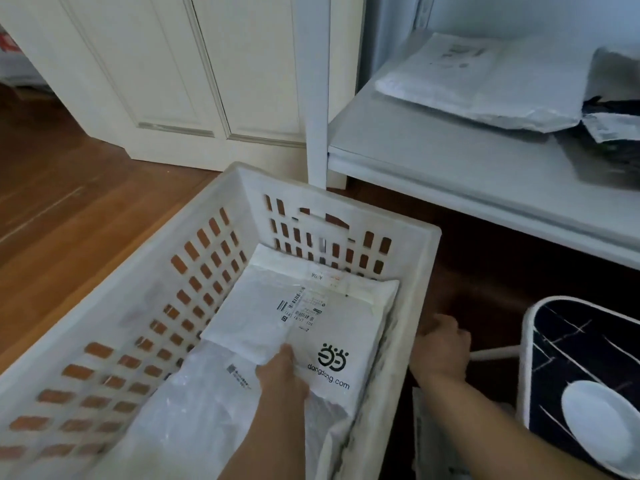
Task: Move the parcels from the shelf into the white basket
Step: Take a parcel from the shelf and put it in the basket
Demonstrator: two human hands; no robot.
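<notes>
left hand (282, 375) pressing flat on dangdang parcel (311, 327) in white basket (242, 181) (right hand (441, 351) curled outside)

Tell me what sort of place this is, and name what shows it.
Most likely a room in a home, not a warehouse. It has a wooden floor, white panelled doors and a low white shelf still holding parcels, beside a white basket of mailers on the floor.
</notes>
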